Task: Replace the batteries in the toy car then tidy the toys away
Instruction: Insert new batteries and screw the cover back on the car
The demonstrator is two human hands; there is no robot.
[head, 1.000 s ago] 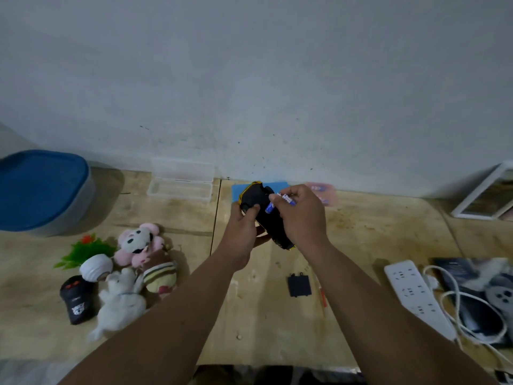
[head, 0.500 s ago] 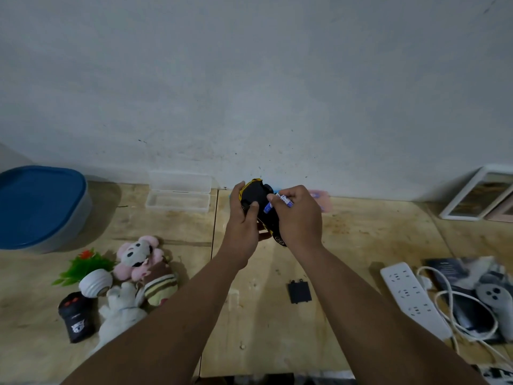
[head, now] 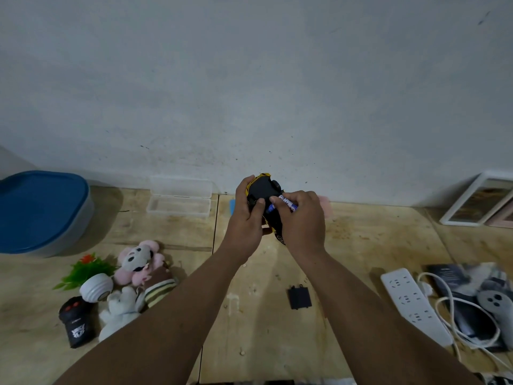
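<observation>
The black and yellow toy car (head: 263,188) is held upside down above the wooden table (head: 361,237), underside facing me. My left hand (head: 245,218) grips its left side with the thumb across the underside. My right hand (head: 301,218) pinches a blue and white battery (head: 284,204) against the car's underside. The small black battery cover (head: 299,297) lies on the table below my right forearm. Plush toys (head: 138,266) lie in a heap at the left, beside a black remote control (head: 75,320).
A blue-lidded tub (head: 39,209) stands at the far left and a clear plastic box (head: 179,200) sits by the wall. A white power strip (head: 413,304), cables and a grey controller (head: 495,302) lie at the right. Picture frames (head: 477,202) lean on the wall.
Both hands with the car have risen slightly toward the wall. The battery in my right hand has tipped lower against the car's underside.
</observation>
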